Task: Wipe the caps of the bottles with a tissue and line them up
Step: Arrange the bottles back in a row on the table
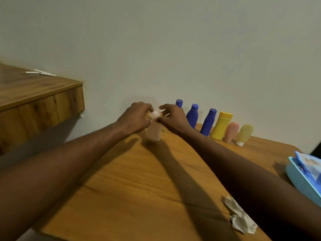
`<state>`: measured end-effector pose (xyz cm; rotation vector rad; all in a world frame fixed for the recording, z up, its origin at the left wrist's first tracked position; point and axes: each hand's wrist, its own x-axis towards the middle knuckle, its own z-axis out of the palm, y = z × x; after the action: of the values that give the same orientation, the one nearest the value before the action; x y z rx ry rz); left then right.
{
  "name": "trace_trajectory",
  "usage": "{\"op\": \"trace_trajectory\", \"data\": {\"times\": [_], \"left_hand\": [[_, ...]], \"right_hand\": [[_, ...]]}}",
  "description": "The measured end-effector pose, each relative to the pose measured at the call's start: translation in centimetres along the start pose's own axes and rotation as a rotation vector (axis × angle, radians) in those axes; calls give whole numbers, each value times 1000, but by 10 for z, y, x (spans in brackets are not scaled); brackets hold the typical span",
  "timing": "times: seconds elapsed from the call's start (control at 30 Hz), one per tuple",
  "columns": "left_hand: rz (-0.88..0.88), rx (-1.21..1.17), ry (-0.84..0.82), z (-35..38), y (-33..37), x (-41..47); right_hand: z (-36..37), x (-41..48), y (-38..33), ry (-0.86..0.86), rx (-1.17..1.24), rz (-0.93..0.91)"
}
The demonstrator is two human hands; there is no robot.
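My left hand (137, 118) and right hand (173, 117) are pinching the soft tissue (155, 114) over the top of a pale bottle (153, 133) standing on the surface (139, 180), just left of the row (208, 121). It is probably handling light and tippy, so I am favouring steadying its body.

Blue bottles (192, 117), yellow bottle (221, 126), pink tube (231, 132), white tissue (155, 114), wood-grain table (139, 180), teal basket (299, 180).
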<state>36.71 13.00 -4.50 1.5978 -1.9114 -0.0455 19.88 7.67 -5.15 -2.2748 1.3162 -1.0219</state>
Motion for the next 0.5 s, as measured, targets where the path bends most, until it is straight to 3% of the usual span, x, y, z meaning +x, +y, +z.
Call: {"op": "trace_trajectory", "data": {"times": [0.5], "left_hand": [[71,79,-117,29,-23,94]], "right_hand": [[-6,104,30,-64,-126,120]]}}
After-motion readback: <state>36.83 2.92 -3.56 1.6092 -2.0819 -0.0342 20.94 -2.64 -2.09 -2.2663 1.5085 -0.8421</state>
